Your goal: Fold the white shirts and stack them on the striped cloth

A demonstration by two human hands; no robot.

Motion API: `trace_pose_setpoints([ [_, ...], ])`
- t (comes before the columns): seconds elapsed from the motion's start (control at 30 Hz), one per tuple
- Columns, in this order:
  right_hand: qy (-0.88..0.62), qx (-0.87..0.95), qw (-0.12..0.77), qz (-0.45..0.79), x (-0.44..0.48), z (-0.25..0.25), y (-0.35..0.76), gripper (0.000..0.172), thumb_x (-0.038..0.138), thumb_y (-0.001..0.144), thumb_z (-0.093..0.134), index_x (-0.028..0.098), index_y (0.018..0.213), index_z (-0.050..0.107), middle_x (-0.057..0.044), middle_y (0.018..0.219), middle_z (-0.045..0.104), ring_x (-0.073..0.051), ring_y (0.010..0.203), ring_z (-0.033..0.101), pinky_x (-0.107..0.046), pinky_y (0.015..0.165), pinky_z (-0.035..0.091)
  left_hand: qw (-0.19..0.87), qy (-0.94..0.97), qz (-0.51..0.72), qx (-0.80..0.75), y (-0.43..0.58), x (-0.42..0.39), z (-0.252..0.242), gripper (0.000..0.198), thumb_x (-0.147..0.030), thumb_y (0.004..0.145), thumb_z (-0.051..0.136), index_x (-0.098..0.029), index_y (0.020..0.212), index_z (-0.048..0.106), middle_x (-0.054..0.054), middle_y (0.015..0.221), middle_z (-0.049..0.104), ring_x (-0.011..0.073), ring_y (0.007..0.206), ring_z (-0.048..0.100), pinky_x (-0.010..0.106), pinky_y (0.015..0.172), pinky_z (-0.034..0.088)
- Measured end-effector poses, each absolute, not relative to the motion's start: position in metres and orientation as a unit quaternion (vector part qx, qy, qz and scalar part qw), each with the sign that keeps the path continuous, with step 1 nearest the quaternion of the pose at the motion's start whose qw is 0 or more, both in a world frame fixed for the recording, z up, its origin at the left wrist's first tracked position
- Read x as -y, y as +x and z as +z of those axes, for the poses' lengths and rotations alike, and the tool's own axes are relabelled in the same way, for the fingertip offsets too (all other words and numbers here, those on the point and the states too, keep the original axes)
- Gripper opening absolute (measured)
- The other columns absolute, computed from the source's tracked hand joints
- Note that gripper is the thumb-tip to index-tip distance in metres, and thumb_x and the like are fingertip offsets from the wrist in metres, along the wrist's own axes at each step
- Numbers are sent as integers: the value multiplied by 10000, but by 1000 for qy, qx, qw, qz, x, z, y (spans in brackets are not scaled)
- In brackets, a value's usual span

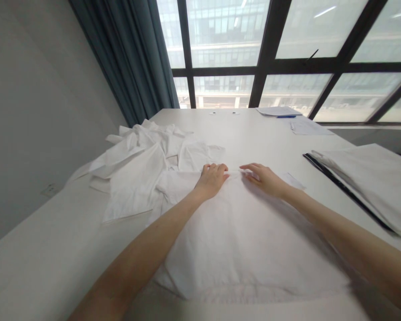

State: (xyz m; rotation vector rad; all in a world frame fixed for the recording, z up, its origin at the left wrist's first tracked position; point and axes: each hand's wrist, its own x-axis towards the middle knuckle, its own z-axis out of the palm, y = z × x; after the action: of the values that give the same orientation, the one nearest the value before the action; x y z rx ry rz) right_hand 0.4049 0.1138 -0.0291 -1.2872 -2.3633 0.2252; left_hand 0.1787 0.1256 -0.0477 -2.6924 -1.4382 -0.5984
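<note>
A white cloth point(240, 240) lies spread over the near part of the white table, its gathered lower edge towards me. At its far edge my left hand point(212, 180) is closed, with fingers curled on the fabric and pinching it. Just to the right, my right hand point(262, 178) rests at the same far edge, its fingers apart and touching the cloth, the thumb side facing my left hand. A heap of crumpled white cloths point(137, 165) lies left of my hands, partly touching the spread cloth.
On the right, a folded white cloth point(377, 183) lies on a black flat item point(341, 185). Papers point(277, 111) and a blue pen point(286, 117) rest at the back of the table point(240, 133). Beyond are a dark curtain point(137, 58) and framed windows.
</note>
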Motion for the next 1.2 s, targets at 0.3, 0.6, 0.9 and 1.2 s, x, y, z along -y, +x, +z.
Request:
trace_pose_setpoints([
  [0.3,-499,834,232,39,-125,-50,365,265,295,988,388,192,969,631,-96,951,669,-239,938,588,-376,812,402,25,-856,-178,485,179,-127,-45,187,-307,1017,417,-191,1048,560,60,1067,675,237,1038,563,392,899,351],
  [0.6,-514,830,216,17,-118,-49,366,267,368,993,403,200,930,602,-89,919,672,-245,906,579,-363,794,337,30,-860,-158,484,177,-125,-43,252,-336,1025,376,-194,1047,584,64,1069,667,245,1048,543,394,897,355],
  [0.9,-514,833,204,6,-116,-46,366,321,375,1006,373,195,871,602,-91,889,669,-241,889,584,-350,776,330,27,-861,-155,483,177,-126,-43,251,-350,1017,398,-193,1034,593,77,1025,653,256,1061,541,399,893,352],
  [1.2,-519,831,198,-1,-117,-46,366,332,355,1017,359,198,833,587,-80,866,673,-226,845,577,-330,747,306,18,-855,-154,494,178,-126,-41,256,-282,1025,366,-192,999,603,69,1034,657,241,1029,552,399,900,348],
])
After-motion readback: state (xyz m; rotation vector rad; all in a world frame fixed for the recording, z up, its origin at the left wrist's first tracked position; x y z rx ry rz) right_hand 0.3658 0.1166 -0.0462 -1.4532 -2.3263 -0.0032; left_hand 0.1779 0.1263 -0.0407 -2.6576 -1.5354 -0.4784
